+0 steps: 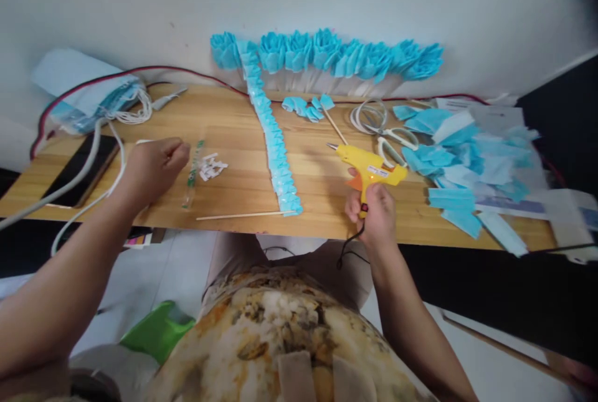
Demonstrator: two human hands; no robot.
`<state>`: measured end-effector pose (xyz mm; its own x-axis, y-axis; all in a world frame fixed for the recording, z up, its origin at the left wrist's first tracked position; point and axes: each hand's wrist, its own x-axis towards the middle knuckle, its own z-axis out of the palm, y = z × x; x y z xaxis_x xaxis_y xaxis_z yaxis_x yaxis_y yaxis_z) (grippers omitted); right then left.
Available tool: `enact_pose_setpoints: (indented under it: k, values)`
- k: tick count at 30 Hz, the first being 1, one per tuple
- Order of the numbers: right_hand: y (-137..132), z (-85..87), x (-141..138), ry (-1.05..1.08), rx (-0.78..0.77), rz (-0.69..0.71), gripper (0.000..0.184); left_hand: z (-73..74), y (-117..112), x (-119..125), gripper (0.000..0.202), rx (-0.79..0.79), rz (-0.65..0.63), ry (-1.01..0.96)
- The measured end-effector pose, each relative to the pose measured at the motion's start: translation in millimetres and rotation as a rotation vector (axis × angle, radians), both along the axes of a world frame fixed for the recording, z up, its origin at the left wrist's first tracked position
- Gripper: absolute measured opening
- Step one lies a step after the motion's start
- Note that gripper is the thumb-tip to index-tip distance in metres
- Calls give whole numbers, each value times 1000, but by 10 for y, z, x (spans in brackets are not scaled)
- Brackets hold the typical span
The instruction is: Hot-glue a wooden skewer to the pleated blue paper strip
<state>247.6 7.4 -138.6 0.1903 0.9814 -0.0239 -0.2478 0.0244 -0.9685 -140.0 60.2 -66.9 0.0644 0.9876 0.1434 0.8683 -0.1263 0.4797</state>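
My right hand [378,212] grips a yellow hot glue gun [369,168] by its handle, its metal nozzle pointing left above the table. My left hand [159,168] is a closed fist over the left part of the table; whatever may be inside it is hidden. Between my hands lies a long strip of pleated blue material [273,134], running from the back toward the front edge. Its near end rests by a thin wooden stick [243,215]. Small white pieces [212,167] and a clear plastic wrapper with green print [191,177] lie just right of my left hand.
Several blue flowers [327,50] stand along the wall. Scissors [397,140], a roll of tape [369,116] and a pile of blue pieces [467,153] are at right. A phone [81,171], white cables [96,146] and a bag of blue sheets [88,90] occupy the left.
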Motion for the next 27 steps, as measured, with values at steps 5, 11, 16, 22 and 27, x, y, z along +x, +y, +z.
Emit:
enact_pose_setpoints:
  k: [5,11,16,22,27]
  values:
    - [-7,5,3,-55,24,14,58,-108,49,7,52,-46,-47,124]
    - [-7,0,7,-59,23,22,57,-258,95,-145,35,49,-282,52]
    - [9,9,-7,11,8,0,58,-230,78,-111,44,216,-294,29]
    - [17,26,-16,48,-8,-14,66,-210,-30,41,32,271,-98,28]
    - [14,6,-8,69,-11,1,69,-287,-61,75,70,258,-239,-18]
